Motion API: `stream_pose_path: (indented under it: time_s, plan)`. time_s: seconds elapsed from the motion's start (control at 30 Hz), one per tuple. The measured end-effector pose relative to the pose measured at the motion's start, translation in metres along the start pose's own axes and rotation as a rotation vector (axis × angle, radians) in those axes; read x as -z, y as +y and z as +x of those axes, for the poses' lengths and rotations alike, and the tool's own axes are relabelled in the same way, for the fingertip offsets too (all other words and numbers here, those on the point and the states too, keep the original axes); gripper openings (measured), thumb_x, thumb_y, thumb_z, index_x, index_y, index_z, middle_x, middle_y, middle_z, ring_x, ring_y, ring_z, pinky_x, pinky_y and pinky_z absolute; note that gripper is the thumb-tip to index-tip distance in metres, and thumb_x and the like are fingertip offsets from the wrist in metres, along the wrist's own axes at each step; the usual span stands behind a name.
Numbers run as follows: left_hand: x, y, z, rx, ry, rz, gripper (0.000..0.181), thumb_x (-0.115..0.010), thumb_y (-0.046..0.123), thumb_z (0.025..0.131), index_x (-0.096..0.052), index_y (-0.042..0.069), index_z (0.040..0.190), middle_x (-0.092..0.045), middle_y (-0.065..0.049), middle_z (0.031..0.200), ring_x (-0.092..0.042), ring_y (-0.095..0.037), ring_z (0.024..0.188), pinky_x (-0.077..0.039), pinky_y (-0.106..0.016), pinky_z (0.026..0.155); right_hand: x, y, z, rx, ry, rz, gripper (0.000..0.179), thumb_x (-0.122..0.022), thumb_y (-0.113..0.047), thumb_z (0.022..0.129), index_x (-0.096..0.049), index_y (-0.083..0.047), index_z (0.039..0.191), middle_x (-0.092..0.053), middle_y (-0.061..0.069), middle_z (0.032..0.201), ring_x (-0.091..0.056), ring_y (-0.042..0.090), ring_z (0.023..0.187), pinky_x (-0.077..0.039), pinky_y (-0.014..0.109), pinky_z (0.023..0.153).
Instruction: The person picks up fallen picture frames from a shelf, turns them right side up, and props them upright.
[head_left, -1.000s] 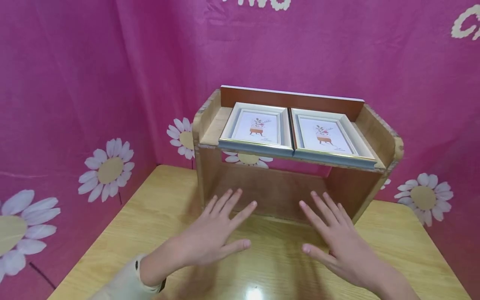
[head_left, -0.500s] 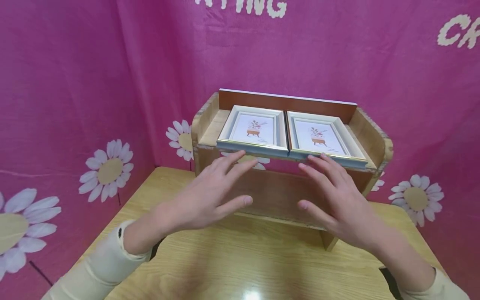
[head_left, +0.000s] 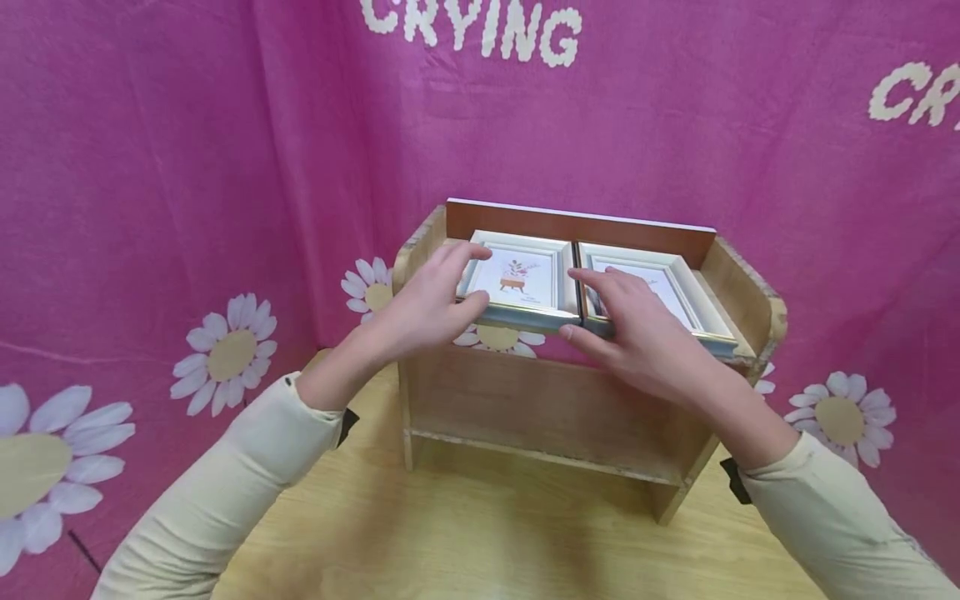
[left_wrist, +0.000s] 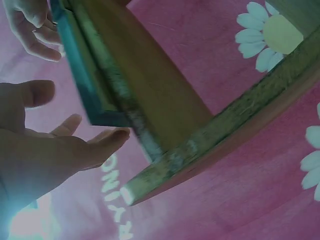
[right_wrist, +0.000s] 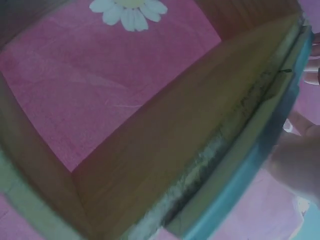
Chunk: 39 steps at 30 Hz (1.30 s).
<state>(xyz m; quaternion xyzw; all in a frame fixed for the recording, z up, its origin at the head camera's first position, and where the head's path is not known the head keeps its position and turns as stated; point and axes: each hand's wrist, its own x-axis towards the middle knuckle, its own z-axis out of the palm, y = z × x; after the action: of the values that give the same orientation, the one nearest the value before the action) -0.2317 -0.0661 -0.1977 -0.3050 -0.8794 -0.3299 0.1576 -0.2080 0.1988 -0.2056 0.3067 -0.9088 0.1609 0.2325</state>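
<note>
Two picture frames with pale borders lie side by side, face up, on the top board of a small wooden shelf. My left hand is at the left edge of the left picture frame, its thumb and fingers spread apart. Over the left part of the right picture frame my right hand is spread, covering much of its picture. In the left wrist view, the left hand has its fingers by a frame corner. Whether either hand touches a frame is unclear. Neither hand grips anything.
The shelf has a raised brown back board and rounded side panels. It stands on a pale wooden table. A magenta curtain with daisies and white lettering hangs behind and to the left.
Both hands have moved up and forward from in front of the shelf to over the picture frames. The right hand has also shifted left. The frames lie as before.
</note>
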Motion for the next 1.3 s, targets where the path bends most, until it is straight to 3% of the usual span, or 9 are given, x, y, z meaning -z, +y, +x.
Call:
stream_pose_path:
  time_s: [0.07,0.2,0.4,0.67,0.8,1.0,1.17,1.3]
  plan:
    - [-0.002,-0.002,0.009,0.064,-0.008,0.002,0.05,-0.053,0.009,0.091,-0.045,0.004,0.14,-0.041,-0.015,0.148,-0.042,-0.026,0.127,-0.041,-0.041,0.106,-0.002,0.003,0.006,-0.008,-0.021,-0.013,0.068,-0.074,-0.03,0.089,-0.045,-0.003,0.144,-0.06,0.015,0.112,-0.052,0.034,0.112,-0.04,0.051,0.1]
    - [-0.006,-0.007,0.022,0.169,-0.026,-0.022,0.052,-0.051,0.005,0.091,-0.042,0.005,0.143,-0.041,-0.015,0.148,-0.043,-0.024,0.121,-0.042,-0.039,0.102,-0.004,0.006,0.014,-0.013,-0.043,-0.039,0.069,-0.074,-0.031,0.089,-0.044,-0.001,0.144,-0.061,0.019,0.117,-0.053,0.038,0.117,-0.039,0.054,0.104]
    - [-0.006,-0.015,0.027,0.217,-0.031,-0.092,0.054,-0.051,0.003,0.091,-0.04,0.004,0.144,-0.044,-0.014,0.146,-0.045,-0.025,0.115,-0.043,-0.038,0.095,-0.004,0.003,0.019,-0.033,-0.079,-0.067,0.072,-0.075,-0.033,0.088,-0.044,-0.002,0.145,-0.062,0.019,0.119,-0.053,0.04,0.119,-0.04,0.054,0.104]
    - [-0.012,-0.016,0.024,0.193,0.051,-0.209,0.055,-0.052,-0.003,0.09,-0.042,0.008,0.143,-0.045,-0.015,0.145,-0.045,-0.026,0.12,-0.044,-0.042,0.101,0.0,0.005,0.021,-0.08,-0.087,-0.023,0.08,-0.081,-0.033,0.082,-0.044,-0.002,0.145,-0.064,0.02,0.117,-0.057,0.037,0.113,-0.046,0.053,0.099]
    - [-0.017,-0.018,0.021,0.174,0.115,-0.306,0.054,-0.051,-0.005,0.09,-0.043,0.008,0.142,-0.047,-0.016,0.143,-0.051,-0.026,0.117,-0.05,-0.038,0.093,0.003,0.006,0.023,-0.124,-0.103,0.038,0.086,-0.084,-0.033,0.079,-0.04,-0.002,0.147,-0.065,0.022,0.117,-0.06,0.035,0.11,-0.049,0.052,0.094]
    - [-0.026,-0.022,0.014,0.105,0.204,-0.433,0.053,-0.047,-0.011,0.087,-0.045,0.005,0.138,-0.052,-0.022,0.139,-0.062,-0.029,0.108,-0.057,-0.03,0.075,0.004,0.006,0.023,-0.19,-0.126,0.117,0.105,-0.085,-0.034,0.078,-0.02,-0.005,0.155,-0.056,0.029,0.134,-0.05,0.042,0.13,-0.042,0.057,0.106]
    - [-0.03,-0.023,0.009,0.024,0.292,-0.442,0.051,-0.047,-0.014,0.086,-0.05,0.003,0.134,-0.058,-0.024,0.128,-0.062,-0.028,0.097,-0.052,-0.024,0.063,0.005,0.006,0.025,-0.198,-0.147,0.149,0.111,-0.086,-0.034,0.077,-0.014,-0.004,0.157,-0.052,0.03,0.139,-0.046,0.041,0.134,-0.04,0.056,0.108]
    - [-0.034,-0.025,0.006,-0.048,0.35,-0.398,0.05,-0.047,-0.016,0.084,-0.053,0.001,0.131,-0.057,-0.02,0.126,-0.058,-0.027,0.097,-0.05,-0.025,0.064,0.005,0.005,0.026,-0.217,-0.174,0.222,0.114,-0.086,-0.025,0.078,-0.007,-0.003,0.158,-0.049,0.029,0.143,-0.046,0.037,0.136,-0.036,0.053,0.112]
